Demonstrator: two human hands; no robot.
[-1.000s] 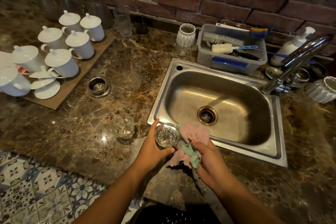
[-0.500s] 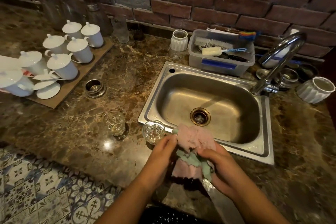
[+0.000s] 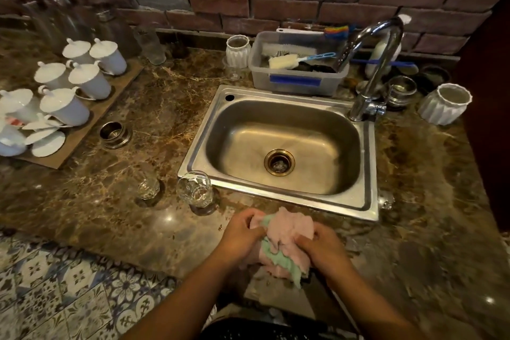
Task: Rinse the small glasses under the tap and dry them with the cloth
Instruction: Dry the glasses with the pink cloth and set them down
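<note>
Pink-and-green cloth [image 3: 288, 239] bunched at lower centre of the frame, above the front edge of the brown marble counter [image 3: 165, 107]. Clamped on its left side by the left hand [image 3: 242, 234], fingers curled into the folds. Clamped on its right side by the right hand [image 3: 323, 248], fingers likewise dug into the fabric. Two small glasses upright on the counter, in neither hand: nearer glass [image 3: 195, 193] just beside the front left corner of the steel sink [image 3: 289, 197], farther glass [image 3: 148, 185] left of it, apart. Chrome tap [image 3: 371, 74] at the sink's back right corner. Clear tub [image 3: 298, 81] of brushes behind the basin. White lidded cups [image 3: 91, 83] on a board at upper left.
</note>
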